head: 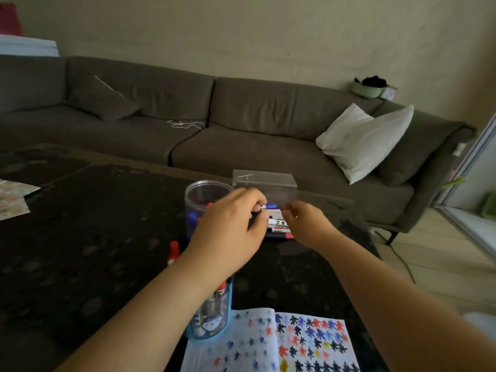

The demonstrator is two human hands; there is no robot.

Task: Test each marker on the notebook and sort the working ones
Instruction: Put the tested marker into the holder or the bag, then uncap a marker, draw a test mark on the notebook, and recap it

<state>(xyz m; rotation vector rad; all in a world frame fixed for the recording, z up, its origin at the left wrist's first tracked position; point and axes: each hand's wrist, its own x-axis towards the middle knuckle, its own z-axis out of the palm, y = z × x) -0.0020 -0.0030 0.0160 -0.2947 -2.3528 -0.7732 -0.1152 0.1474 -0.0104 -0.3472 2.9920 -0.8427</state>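
Note:
My left hand [233,224] grips a blue-capped marker [269,207] above the dark table. My right hand [306,224], fingers curled, is beside the marker's cap end; what it touches is hidden. Beneath both hands lies a clear box [265,183] with several markers [277,224] in it. A clear round jar [204,197] behind my left hand holds blue and red markers. A blue cup [212,315] with several markers stands under my left forearm. The open notebook [271,342] at the near edge is covered with coloured star-like test marks.
A red-capped marker [174,252] lies left of my left wrist. Patterned paper [13,197] sits at the table's far left. A grey sofa [214,124] with a white cushion [362,140] runs behind the dark table [80,237].

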